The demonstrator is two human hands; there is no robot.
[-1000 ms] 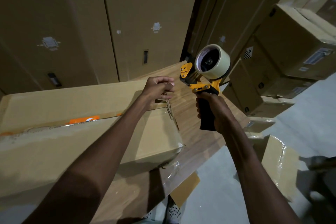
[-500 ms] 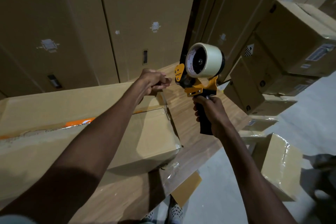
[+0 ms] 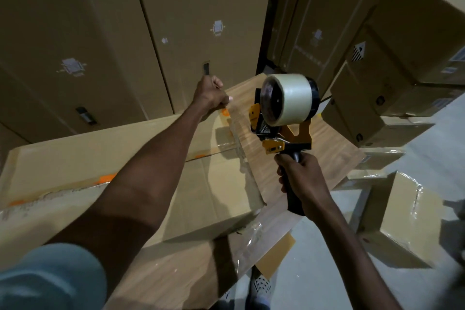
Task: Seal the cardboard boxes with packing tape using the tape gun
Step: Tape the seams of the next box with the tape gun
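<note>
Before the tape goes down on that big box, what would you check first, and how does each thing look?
1. Tape gun firmly held: ok, the right hand grips its black handle.
2. Tape roll loaded: ok, plenty left.
3. Tape end held out: cannot tell, the left hand is fisted above the box's far end, but the clear strip is hard to see.
4. Cardboard box flaps closed: ok, they lie flat.
5. Gun touching box: not ok, it is in the air.
</note>
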